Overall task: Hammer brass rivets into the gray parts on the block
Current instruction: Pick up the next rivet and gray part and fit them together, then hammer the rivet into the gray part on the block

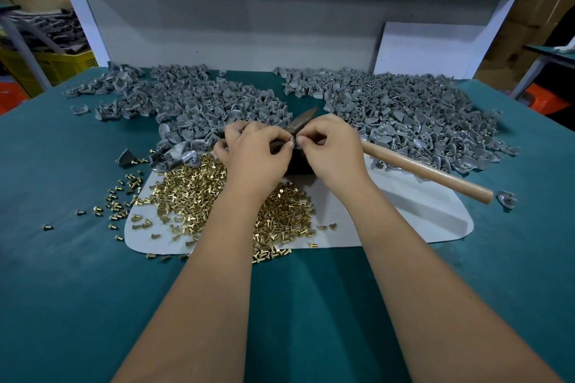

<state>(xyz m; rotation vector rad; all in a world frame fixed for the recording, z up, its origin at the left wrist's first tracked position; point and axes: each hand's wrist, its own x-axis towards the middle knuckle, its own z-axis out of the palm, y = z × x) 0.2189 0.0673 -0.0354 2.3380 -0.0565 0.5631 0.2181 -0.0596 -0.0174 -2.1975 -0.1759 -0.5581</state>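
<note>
My left hand [252, 152] and my right hand [329, 146] meet over the dark block [298, 165], fingertips pinching one small gray part [292, 143] between them. The block is mostly hidden under my hands. A hammer lies behind them, its metal head [303, 121] pointing away and its wooden handle [426, 169] running out to the right under my right hand. A heap of brass rivets [186, 196] covers the white mat [420, 221] below my left wrist. I cannot see whether a rivet sits in the pinched part.
Gray parts lie in a big pile at back left [193, 99], and a second pile at back right [404, 115] shows brass rivets in some pieces. Loose rivets [118, 199] scatter over the green cloth [62, 274]. A white board [429, 50] leans at back right.
</note>
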